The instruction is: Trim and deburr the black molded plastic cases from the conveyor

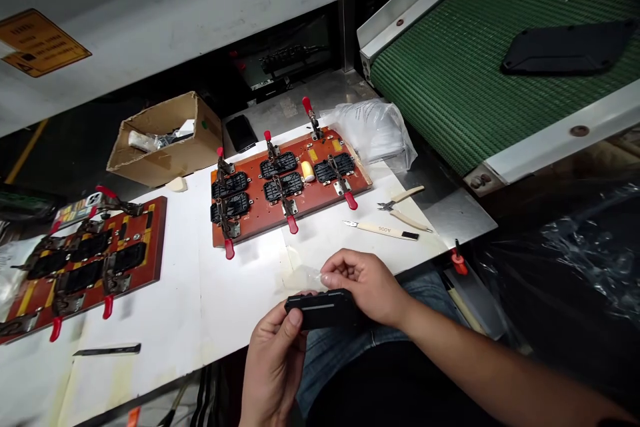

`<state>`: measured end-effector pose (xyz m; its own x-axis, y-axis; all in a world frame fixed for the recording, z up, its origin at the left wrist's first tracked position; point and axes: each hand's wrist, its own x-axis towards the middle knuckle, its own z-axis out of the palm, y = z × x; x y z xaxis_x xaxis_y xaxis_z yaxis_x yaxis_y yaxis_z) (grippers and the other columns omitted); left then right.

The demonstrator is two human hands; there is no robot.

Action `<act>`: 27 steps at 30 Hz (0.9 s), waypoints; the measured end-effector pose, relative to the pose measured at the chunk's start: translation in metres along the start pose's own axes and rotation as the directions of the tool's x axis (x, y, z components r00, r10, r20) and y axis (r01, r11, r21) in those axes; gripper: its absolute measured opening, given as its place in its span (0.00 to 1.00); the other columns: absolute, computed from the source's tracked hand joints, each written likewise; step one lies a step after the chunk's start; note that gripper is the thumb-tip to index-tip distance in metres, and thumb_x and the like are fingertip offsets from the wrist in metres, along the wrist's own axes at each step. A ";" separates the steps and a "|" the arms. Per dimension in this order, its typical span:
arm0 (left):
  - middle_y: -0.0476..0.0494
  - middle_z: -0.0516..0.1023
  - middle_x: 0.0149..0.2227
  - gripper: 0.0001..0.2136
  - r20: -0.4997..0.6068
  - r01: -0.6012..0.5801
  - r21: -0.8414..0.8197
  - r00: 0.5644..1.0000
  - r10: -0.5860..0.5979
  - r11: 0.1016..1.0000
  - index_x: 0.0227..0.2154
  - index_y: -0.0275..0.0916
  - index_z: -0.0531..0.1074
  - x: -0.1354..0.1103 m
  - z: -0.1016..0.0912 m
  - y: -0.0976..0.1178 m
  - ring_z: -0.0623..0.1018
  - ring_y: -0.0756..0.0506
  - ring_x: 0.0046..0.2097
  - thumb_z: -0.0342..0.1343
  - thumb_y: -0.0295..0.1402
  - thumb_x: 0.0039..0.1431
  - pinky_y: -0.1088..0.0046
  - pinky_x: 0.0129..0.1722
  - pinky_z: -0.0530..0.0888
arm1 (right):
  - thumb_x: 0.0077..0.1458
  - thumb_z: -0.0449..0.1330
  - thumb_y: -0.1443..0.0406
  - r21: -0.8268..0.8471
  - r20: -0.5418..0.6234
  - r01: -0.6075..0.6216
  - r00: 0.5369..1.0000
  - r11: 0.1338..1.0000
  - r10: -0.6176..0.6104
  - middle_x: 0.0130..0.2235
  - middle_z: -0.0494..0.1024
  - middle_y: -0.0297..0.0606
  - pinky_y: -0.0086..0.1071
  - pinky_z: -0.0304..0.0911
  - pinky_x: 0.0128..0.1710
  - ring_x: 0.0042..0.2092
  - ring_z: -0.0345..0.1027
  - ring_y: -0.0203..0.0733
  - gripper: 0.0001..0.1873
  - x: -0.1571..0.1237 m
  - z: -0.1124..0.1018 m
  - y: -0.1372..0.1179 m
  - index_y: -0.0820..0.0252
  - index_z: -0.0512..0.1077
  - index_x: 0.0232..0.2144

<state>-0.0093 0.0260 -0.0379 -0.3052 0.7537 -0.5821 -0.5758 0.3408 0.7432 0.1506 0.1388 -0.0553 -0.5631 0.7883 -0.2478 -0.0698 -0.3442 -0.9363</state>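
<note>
A flat black plastic part (pixel 324 310) is held over my lap at the table's near edge. My left hand (pixel 274 360) grips its left end with thumb on top. My right hand (pixel 367 285) rests on its right end, and its fingertips pinch a piece of thin clear film (pixel 307 276) just above the part. Both hands are closed.
On the white table (pixel 200 293) lie a red-brown clamp fixture (pixel 287 180) holding several black parts, a second fixture (pixel 83 260) at left, a cardboard box (pixel 163 140), a clear bag (pixel 373 130), cutters (pixel 403 207), a knife (pixel 385 230) and a blade (pixel 107 349). A green conveyor (pixel 475 60) carries a black cover (pixel 565 47).
</note>
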 end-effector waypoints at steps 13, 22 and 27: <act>0.45 0.84 0.37 0.16 -0.220 -0.095 -0.063 0.972 0.079 0.994 0.37 0.37 0.81 0.006 0.009 0.012 0.81 0.48 0.35 0.77 0.38 0.48 0.75 0.33 0.78 | 0.65 0.64 0.63 -0.304 0.099 0.356 0.934 0.884 -0.342 0.40 0.82 0.38 0.33 0.71 0.41 0.40 0.76 0.40 0.07 -0.008 -0.022 -0.008 0.54 0.83 0.42; 0.52 0.84 0.37 0.14 -0.361 -0.252 -0.214 0.918 0.164 0.944 0.39 0.44 0.81 0.006 0.041 -0.019 0.84 0.50 0.40 0.75 0.39 0.53 0.78 0.41 0.81 | 0.67 0.60 0.71 -0.533 0.138 0.587 0.771 0.609 -0.622 0.40 0.81 0.42 0.35 0.74 0.42 0.40 0.75 0.42 0.15 -0.029 0.012 0.018 0.57 0.81 0.52; 0.39 0.78 0.63 0.18 -0.042 -0.219 0.209 0.972 0.233 0.953 0.54 0.44 0.81 -0.005 0.028 -0.037 0.72 0.38 0.68 0.67 0.41 0.63 0.62 0.69 0.68 | 0.66 0.60 0.72 -0.459 -0.002 0.534 0.798 0.710 -0.603 0.41 0.81 0.42 0.34 0.74 0.45 0.43 0.76 0.42 0.16 -0.029 0.013 -0.002 0.55 0.81 0.52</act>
<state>0.0350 0.0253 -0.0527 -0.4623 0.7881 -0.4064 -0.3237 0.2767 0.9048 0.1564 0.1097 -0.0430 -0.4055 0.8377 0.3659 0.0276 0.4113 -0.9111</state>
